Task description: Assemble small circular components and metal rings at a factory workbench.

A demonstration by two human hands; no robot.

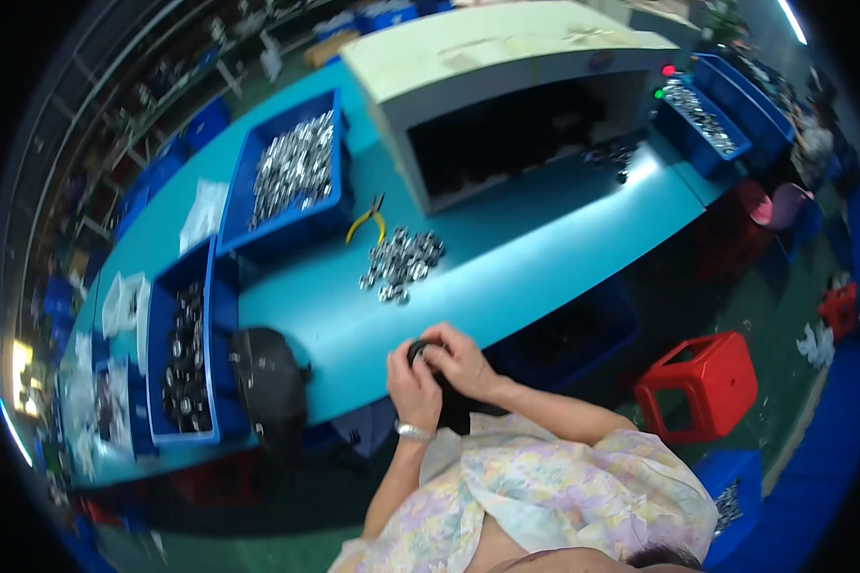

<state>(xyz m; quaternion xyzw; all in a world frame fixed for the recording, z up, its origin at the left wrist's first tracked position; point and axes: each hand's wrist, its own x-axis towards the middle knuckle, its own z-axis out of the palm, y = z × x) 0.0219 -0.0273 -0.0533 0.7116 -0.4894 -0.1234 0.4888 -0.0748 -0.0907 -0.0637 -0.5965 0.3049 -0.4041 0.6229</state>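
Close together at the table's front edge, my left hand [412,384] and my right hand [457,361] are both closed around a small black round part [417,352]. My fingers cover most of it, so its exact kind does not show. Beyond my hands, a loose pile of small shiny metal parts [403,263] lies on the teal tabletop [354,320]. Yellow-handled pliers [367,222] rest just behind that pile.
A blue bin [242,235] of metal parts stands far left; a nearer blue bin [222,353] holds black parts. Beside it is a black rounded object [268,380]. A white box-like housing [406,143] spans the back. A red stool [702,387] stands right.
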